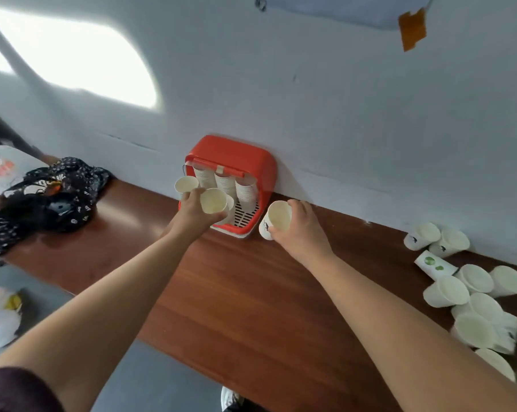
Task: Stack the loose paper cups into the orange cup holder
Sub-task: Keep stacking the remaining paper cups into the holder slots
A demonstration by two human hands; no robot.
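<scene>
In the left hand [193, 212], two paper cups [213, 200] seem gripped at the front of the orange cup holder [236, 153] by the far wall [310, 99]; a single cup [278, 217] is clasped in the right hand [303, 228] just right of it. Insertion is judged in hand: alignment with a stack [245, 190] is needed. Loose cups [474, 292] lie at the right.

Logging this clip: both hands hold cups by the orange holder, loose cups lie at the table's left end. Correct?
No. Head view: the loose cups lie at the right end of the table; left hand and right hand do hold cups by the orange holder.
</scene>
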